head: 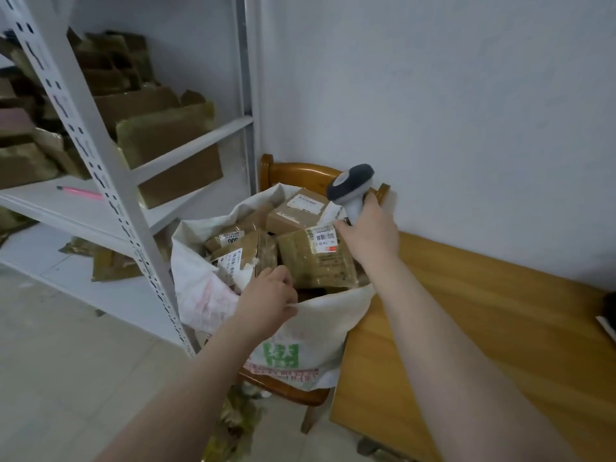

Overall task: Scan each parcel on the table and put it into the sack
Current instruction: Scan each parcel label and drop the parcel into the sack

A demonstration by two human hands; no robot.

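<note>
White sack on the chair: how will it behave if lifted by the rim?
Probably floppy: the sack rim folds and sags where the left hand grips it. Likely heavy, since parcels fill it to the brim. It may slump or spill off the chair if pulled from one side.

Soft, even, cool light leaves the wall [433, 95] behind the sack [320, 315] a flat pale grey, while the boxes [160, 138] left of the sack sit in murky shadow. The whole frame is slightly soft, and the post [100, 161] left of the sack bows from wide-angle distortion.
</note>
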